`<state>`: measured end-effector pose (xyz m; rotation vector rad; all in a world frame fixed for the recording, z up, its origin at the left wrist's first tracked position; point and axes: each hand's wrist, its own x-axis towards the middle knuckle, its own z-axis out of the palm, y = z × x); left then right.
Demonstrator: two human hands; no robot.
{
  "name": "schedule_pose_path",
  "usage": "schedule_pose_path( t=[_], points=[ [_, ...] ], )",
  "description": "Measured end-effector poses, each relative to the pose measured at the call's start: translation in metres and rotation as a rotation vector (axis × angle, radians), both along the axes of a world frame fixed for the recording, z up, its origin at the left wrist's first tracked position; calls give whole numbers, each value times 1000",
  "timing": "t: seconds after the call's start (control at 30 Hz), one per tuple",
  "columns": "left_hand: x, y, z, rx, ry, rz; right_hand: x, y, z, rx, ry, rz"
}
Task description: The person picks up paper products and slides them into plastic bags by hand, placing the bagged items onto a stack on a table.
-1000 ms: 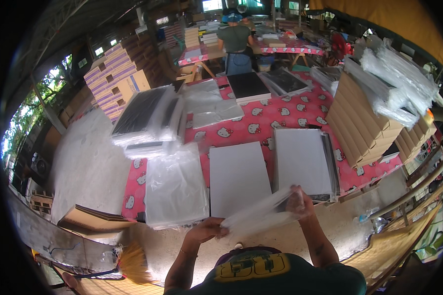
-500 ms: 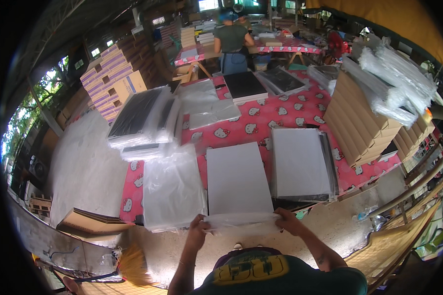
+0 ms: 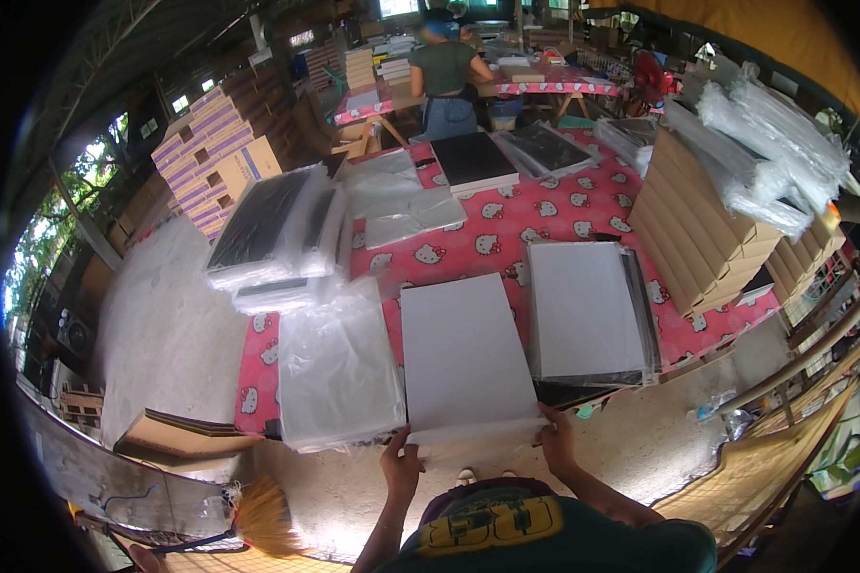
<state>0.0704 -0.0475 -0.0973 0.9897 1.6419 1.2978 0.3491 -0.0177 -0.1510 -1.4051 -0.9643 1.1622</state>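
Note:
A flat white rectangular panel (image 3: 463, 353) lies on the pink patterned table, its near end reaching the table's front edge. Clear plastic film (image 3: 478, 432) stretches across that near end. My left hand (image 3: 401, 460) pinches the film at the panel's near left corner. At the near right corner my right hand (image 3: 555, 441) grips the film's other side, fingers closed and partly hidden. To the left of the panel lies a pile of clear plastic bags (image 3: 337, 372). On its right, another white panel (image 3: 586, 310) rests on black, plastic-wrapped pieces.
Plastic-wrapped black panels (image 3: 268, 229) are stacked at left. A black-topped stack (image 3: 473, 162) stands farther back. Brown cartons (image 3: 693, 229) line the right, with plastic-wrapped bundles (image 3: 764, 143) above. A person (image 3: 446, 76) stands at a far table. A broom (image 3: 263, 516) is at lower left.
Both hands have moved slightly, the left one lower and to the right. The bunched film at the panel's near end now looks flatter and more spread out.

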Motion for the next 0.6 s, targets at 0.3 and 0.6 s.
schedule_pose_path(
  t=[0.3,0.6],
  points=[
    [-23,10,64,203,-552,-242,56,24,75,-12,421,406],
    [-30,42,153,632,-1098,-319,13,55,225,438,937,458]
  ],
)
